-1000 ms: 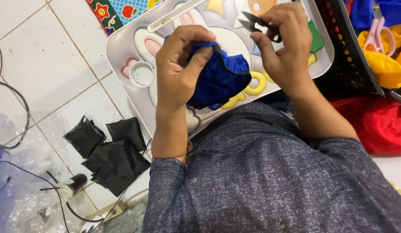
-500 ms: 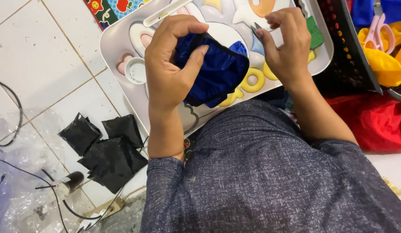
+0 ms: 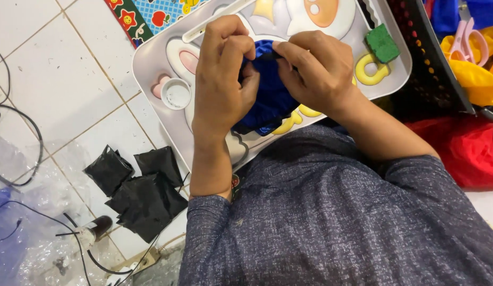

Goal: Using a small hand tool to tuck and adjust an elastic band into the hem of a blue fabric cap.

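My left hand (image 3: 222, 79) grips a bunched piece of dark blue cloth (image 3: 267, 100) from the left, with its fingers curled over the top. Pressed against the same cloth from the right is my right hand (image 3: 318, 69), which pinches the upper edge. A small dark tool tip (image 3: 279, 54) shows between its fingers; what it is cannot be told. Both hands hover over a white plastic tray (image 3: 151, 63) printed with a cartoon rabbit.
On the tray lie a small white cup (image 3: 176, 94), a green block (image 3: 382, 45) and yellow rings (image 3: 369, 71). A black basket (image 3: 427, 58) at right has pink scissors (image 3: 467, 45) and yellow cloth (image 3: 474, 74) beside it. Red cloth (image 3: 469, 148), black folded pieces (image 3: 143, 193) and cables (image 3: 24, 159) are also nearby.
My right hand, which held small dark scissors apart from the cloth, has come left and now meets my left hand on the blue cloth. The view has shifted slightly.
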